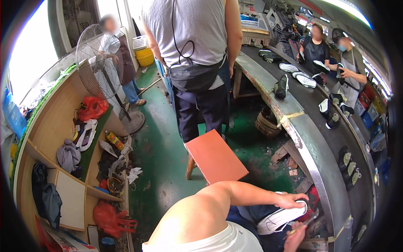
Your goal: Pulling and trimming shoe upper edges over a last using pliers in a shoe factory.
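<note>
My left hand [291, 200] is closed round the heel end of a white shoe [275, 220], its dark opening beside my fingers. The shoe lies tilted over my dark-clad lap, with its toe toward my body. Just below it, my right hand [295, 238] grips a thin tool that looks like a small brush [305, 221]. The brush's tip points up and right, near the shoe's side. Part of the right hand is cut off by the lower edge, and the right forearm is out of sight.
A dark conveyor belt [312, 113] carrying several shoes curves along my right, edged by a metal ledge [310, 161]. Ahead are a red-topped stool [216, 156] and a standing person [189, 54]. Wooden shelves [46, 126] and a floor fan [98, 61] stand left. Other people are farther off.
</note>
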A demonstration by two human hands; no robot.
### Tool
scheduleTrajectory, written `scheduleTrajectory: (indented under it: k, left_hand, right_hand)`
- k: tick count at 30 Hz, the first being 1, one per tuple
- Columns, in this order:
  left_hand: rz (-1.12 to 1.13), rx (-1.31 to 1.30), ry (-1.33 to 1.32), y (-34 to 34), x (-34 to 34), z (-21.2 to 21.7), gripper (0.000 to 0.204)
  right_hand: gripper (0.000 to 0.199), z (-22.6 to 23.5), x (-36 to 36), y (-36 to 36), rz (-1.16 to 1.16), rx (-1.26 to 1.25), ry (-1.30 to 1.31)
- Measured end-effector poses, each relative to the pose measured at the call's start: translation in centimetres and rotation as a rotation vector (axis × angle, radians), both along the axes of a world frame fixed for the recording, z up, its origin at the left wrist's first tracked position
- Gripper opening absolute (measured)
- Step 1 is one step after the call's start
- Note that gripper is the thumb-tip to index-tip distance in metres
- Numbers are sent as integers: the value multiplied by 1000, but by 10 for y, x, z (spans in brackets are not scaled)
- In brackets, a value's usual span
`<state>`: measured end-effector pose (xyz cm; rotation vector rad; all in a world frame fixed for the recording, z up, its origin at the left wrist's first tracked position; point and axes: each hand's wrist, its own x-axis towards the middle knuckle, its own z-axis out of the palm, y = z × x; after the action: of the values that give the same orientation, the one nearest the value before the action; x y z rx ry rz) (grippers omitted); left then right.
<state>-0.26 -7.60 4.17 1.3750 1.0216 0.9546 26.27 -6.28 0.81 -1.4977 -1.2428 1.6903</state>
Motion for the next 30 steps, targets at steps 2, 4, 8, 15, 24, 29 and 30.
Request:
scheduleTrajectory:
  k: [2,4,8,15,24,29,30]
  left_hand:
    - [59,139,-40,12,8,-23,53]
    - [45,150,-99,18,9,-31,50]
    - [60,186,-295,17,-6,-53,50]
    - [37,-27,-428,25,15,-51,53]
    - [124,-25,-308,26,6,-62,53]
    - [89,-6,-311,28,3,-59,51]
    - [90,-12,-310,29,4,-59,52]
  right_hand:
    - [47,-59,-14,9,-55,260,236]
    - [70,-48,-29,-1,158,467,96]
    - [40,-34,-26,14,314,444,3]
    - [68,-15,-22,-13,262,616,-220]
    - [50,-26,-27,11,383,545,-266]
    - [50,-36,-20,16,326,507,-226]
    - [52,-7,-27,9,322,474,-383]
